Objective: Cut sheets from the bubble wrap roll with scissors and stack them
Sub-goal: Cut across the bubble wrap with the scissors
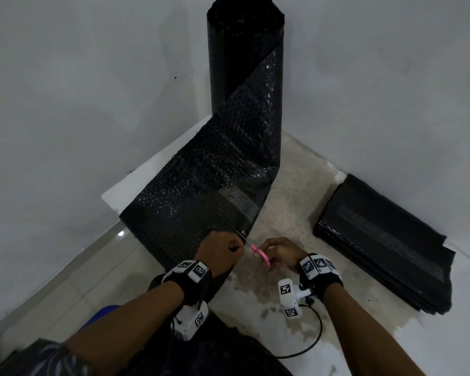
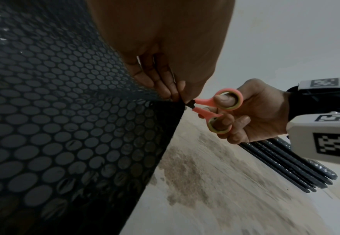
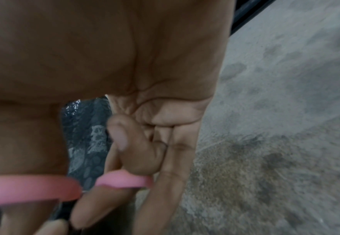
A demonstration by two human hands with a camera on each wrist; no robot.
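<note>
A black bubble wrap roll (image 1: pixel 246 50) stands upright in the wall corner. Its unrolled sheet (image 1: pixel 201 185) runs down toward me across the floor. My left hand (image 1: pixel 224 246) pinches the sheet's right edge (image 2: pixel 173 101) between fingers and thumb. My right hand (image 1: pixel 278 253) holds pink-handled scissors (image 1: pixel 259 253), thumb and fingers through the loops (image 2: pixel 228 101). The blades meet the sheet's edge right beside my left fingers (image 2: pixel 165 89). In the right wrist view the pink handles (image 3: pixel 122 178) sit below my curled fingers. A stack of cut black sheets (image 1: pixel 385 242) lies on the floor to the right.
White walls meet behind the roll. A stained patch of pale floor (image 1: pixel 288 207) lies between the sheet and the stack. A white ledge (image 1: pixel 136 183) runs under the sheet's left side. A black cable (image 1: pixel 315 335) loops from my right wrist camera.
</note>
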